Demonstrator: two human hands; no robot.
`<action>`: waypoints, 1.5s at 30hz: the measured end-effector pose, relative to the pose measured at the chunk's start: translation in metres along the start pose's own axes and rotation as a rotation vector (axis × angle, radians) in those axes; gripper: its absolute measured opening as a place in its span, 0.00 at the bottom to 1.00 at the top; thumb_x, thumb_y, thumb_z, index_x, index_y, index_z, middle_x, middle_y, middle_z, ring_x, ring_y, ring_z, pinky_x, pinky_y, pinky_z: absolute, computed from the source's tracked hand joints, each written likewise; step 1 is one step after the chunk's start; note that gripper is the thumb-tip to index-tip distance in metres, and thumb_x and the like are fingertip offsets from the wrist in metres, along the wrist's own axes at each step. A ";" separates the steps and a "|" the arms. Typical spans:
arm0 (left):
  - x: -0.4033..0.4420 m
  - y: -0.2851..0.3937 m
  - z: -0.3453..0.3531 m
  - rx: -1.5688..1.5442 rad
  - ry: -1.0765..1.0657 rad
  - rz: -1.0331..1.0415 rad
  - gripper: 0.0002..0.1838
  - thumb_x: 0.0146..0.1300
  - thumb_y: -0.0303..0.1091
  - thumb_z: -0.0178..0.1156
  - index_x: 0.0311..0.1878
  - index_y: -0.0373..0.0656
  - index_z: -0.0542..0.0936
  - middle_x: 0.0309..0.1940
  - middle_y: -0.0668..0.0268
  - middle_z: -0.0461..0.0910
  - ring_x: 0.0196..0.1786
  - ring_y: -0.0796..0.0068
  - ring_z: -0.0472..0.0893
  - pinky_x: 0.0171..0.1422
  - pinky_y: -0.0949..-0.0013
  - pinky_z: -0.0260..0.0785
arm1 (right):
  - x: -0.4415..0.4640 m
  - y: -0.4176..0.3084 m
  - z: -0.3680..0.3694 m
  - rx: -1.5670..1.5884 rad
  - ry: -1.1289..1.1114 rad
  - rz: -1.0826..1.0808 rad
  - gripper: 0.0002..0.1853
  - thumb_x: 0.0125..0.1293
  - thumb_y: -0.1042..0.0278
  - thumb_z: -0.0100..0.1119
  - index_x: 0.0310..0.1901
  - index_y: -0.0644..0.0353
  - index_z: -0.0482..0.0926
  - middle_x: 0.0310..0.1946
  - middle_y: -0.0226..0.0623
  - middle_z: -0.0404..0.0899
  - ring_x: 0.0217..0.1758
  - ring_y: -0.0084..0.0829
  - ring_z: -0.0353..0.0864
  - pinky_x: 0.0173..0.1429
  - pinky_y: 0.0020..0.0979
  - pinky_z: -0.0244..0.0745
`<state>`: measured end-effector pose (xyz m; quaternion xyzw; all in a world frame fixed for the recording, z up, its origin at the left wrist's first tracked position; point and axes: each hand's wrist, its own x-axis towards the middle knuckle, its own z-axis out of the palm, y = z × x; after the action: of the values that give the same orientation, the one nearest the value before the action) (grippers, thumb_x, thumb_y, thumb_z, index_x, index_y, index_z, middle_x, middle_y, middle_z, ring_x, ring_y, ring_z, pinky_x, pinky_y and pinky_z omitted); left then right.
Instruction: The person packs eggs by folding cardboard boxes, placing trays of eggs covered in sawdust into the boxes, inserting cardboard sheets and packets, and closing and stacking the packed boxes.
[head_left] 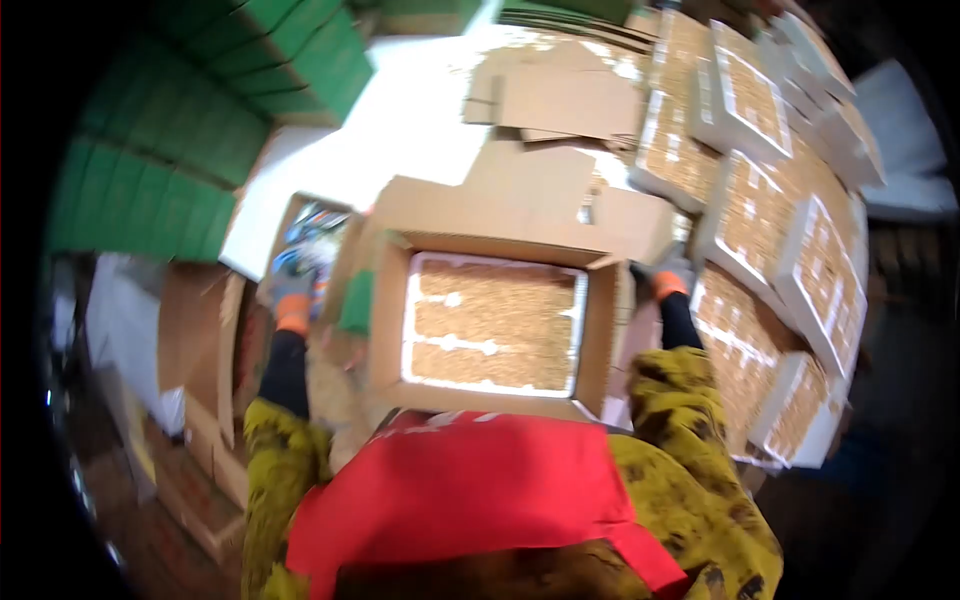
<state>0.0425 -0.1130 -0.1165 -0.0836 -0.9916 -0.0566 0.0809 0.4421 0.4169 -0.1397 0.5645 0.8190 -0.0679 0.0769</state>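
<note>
An open cardboard box (390, 330) stands in front of my body. Inside it lies a white-edged tray (490, 325) filled with light brown, grainy material. My left hand (292, 295), in a grey and orange glove, is at a smaller box (345, 235) of colourful packets (315, 240); blur hides its fingertips. Right of the open box, my right hand (672, 275), gloved alike, is beside the flaps and the stacked trays. What its fingers hold, if anything, is too blurred to make out.
White-edged filled trays (750, 210) are piled at the right. Flat cardboard pieces (570, 100) lie beyond the box on a white surface (400, 120). Green cartons (150, 200) are stacked at the left, above brown boxes (195, 330).
</note>
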 end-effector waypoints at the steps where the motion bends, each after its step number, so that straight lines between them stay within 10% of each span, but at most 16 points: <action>1: -0.004 -0.006 -0.005 -0.168 -0.056 0.026 0.29 0.55 0.58 0.63 0.48 0.42 0.80 0.44 0.50 0.82 0.48 0.47 0.80 0.52 0.52 0.71 | -0.002 0.007 0.008 0.022 0.027 -0.047 0.63 0.36 0.21 0.65 0.67 0.64 0.60 0.51 0.55 0.77 0.52 0.51 0.79 0.54 0.46 0.74; 8: -0.030 -0.018 -0.027 -0.325 -0.153 -0.118 0.26 0.62 0.59 0.54 0.49 0.47 0.83 0.44 0.55 0.82 0.49 0.51 0.80 0.54 0.54 0.69 | -0.053 0.001 -0.035 0.038 0.250 -0.064 0.66 0.31 0.37 0.77 0.72 0.59 0.53 0.56 0.53 0.71 0.61 0.52 0.69 0.65 0.42 0.65; 11: -0.008 -0.066 0.026 -0.409 -0.092 0.054 0.23 0.67 0.52 0.50 0.44 0.41 0.83 0.41 0.44 0.80 0.48 0.45 0.78 0.51 0.54 0.69 | -0.042 0.027 -0.044 0.561 0.319 -0.327 0.42 0.46 0.63 0.75 0.65 0.61 0.66 0.55 0.49 0.76 0.58 0.43 0.75 0.62 0.36 0.70; 14: -0.017 -0.023 -0.071 -0.699 0.057 -0.315 0.18 0.70 0.38 0.49 0.44 0.31 0.80 0.39 0.47 0.82 0.37 0.62 0.81 0.43 0.63 0.71 | -0.033 0.038 -0.068 1.151 0.105 -0.347 0.23 0.59 0.75 0.65 0.57 0.67 0.75 0.49 0.39 0.81 0.49 0.28 0.80 0.56 0.28 0.74; 16: -0.013 -0.011 -0.074 -1.090 0.342 -0.068 0.18 0.71 0.40 0.48 0.46 0.35 0.81 0.38 0.51 0.83 0.37 0.61 0.80 0.47 0.61 0.71 | -0.069 0.034 -0.114 1.007 0.212 -0.305 0.21 0.60 0.73 0.65 0.55 0.68 0.76 0.47 0.40 0.82 0.48 0.28 0.80 0.55 0.28 0.74; 18: -0.062 0.073 -0.156 -1.390 0.099 0.085 0.14 0.71 0.35 0.49 0.46 0.38 0.81 0.40 0.55 0.82 0.40 0.64 0.80 0.49 0.64 0.71 | -0.089 0.033 -0.132 0.855 0.368 -0.372 0.20 0.61 0.72 0.65 0.54 0.68 0.77 0.46 0.42 0.83 0.47 0.29 0.81 0.54 0.28 0.75; 22: -0.145 0.153 -0.186 -0.281 -0.244 1.213 0.20 0.56 0.38 0.64 0.51 0.42 0.78 0.49 0.59 0.78 0.58 0.62 0.75 0.64 0.61 0.65 | -0.191 -0.045 -0.195 0.702 0.619 -0.592 0.13 0.61 0.76 0.63 0.48 0.63 0.80 0.40 0.35 0.82 0.41 0.22 0.79 0.46 0.25 0.75; 24: -0.148 0.149 -0.175 -0.324 -0.021 1.211 0.20 0.53 0.38 0.66 0.48 0.42 0.78 0.48 0.56 0.78 0.56 0.56 0.75 0.65 0.55 0.64 | -0.233 -0.085 -0.211 0.523 0.801 -0.857 0.14 0.57 0.75 0.62 0.46 0.54 0.83 0.36 0.35 0.81 0.36 0.36 0.80 0.40 0.32 0.75; 29: -0.125 0.111 -0.175 -0.820 0.170 0.971 0.19 0.57 0.30 0.62 0.52 0.36 0.77 0.48 0.55 0.78 0.56 0.58 0.76 0.68 0.54 0.61 | -0.288 -0.128 -0.194 0.244 0.725 -1.226 0.19 0.50 0.72 0.62 0.47 0.50 0.82 0.37 0.28 0.79 0.36 0.30 0.76 0.39 0.30 0.73; 33: -0.131 0.088 -0.153 -1.500 -0.393 0.290 0.17 0.73 0.36 0.48 0.57 0.36 0.76 0.55 0.60 0.76 0.59 0.69 0.74 0.68 0.66 0.61 | -0.294 -0.142 -0.175 0.178 0.519 -1.214 0.21 0.48 0.71 0.64 0.48 0.49 0.81 0.37 0.27 0.79 0.37 0.33 0.77 0.40 0.33 0.74; 36: -0.129 0.095 -0.147 -1.529 -0.229 0.250 0.22 0.74 0.41 0.46 0.64 0.36 0.69 0.60 0.59 0.72 0.63 0.70 0.71 0.70 0.66 0.60 | -0.288 -0.150 -0.137 0.176 0.206 -1.258 0.20 0.50 0.70 0.64 0.48 0.47 0.81 0.38 0.29 0.79 0.38 0.35 0.78 0.41 0.33 0.74; 38: -0.130 0.089 -0.134 -1.641 -0.439 0.240 0.26 0.74 0.40 0.44 0.70 0.37 0.60 0.64 0.57 0.69 0.67 0.67 0.67 0.71 0.66 0.58 | -0.271 -0.145 -0.093 0.336 -0.401 -1.292 0.17 0.58 0.65 0.62 0.51 0.49 0.79 0.41 0.36 0.79 0.46 0.40 0.79 0.48 0.37 0.75; 40: -0.126 0.080 -0.084 -1.888 -0.641 0.207 0.25 0.74 0.35 0.44 0.71 0.37 0.59 0.64 0.55 0.69 0.67 0.63 0.68 0.71 0.64 0.59 | -0.275 -0.149 -0.083 0.242 -0.505 -1.197 0.15 0.60 0.60 0.60 0.49 0.51 0.80 0.46 0.37 0.78 0.50 0.42 0.78 0.53 0.37 0.74; 42: -0.132 0.075 -0.125 -1.225 -0.435 0.718 0.25 0.70 0.24 0.42 0.70 0.37 0.60 0.64 0.51 0.69 0.65 0.61 0.70 0.69 0.63 0.61 | -0.286 -0.149 -0.121 0.227 -0.499 -1.103 0.17 0.61 0.59 0.59 0.51 0.52 0.80 0.46 0.39 0.78 0.50 0.43 0.78 0.54 0.37 0.73; 45: -0.132 0.076 -0.140 -1.506 -0.681 0.594 0.26 0.68 0.23 0.47 0.70 0.38 0.62 0.62 0.55 0.71 0.64 0.65 0.72 0.66 0.66 0.64 | -0.280 -0.112 -0.157 0.699 -0.193 -0.948 0.18 0.62 0.75 0.52 0.55 0.57 0.78 0.45 0.42 0.81 0.47 0.36 0.81 0.49 0.33 0.77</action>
<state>0.2052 -0.0764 0.0057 -0.3818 -0.5981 -0.6446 -0.2845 0.4274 0.1523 0.0730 0.1204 0.9001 -0.4113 -0.0779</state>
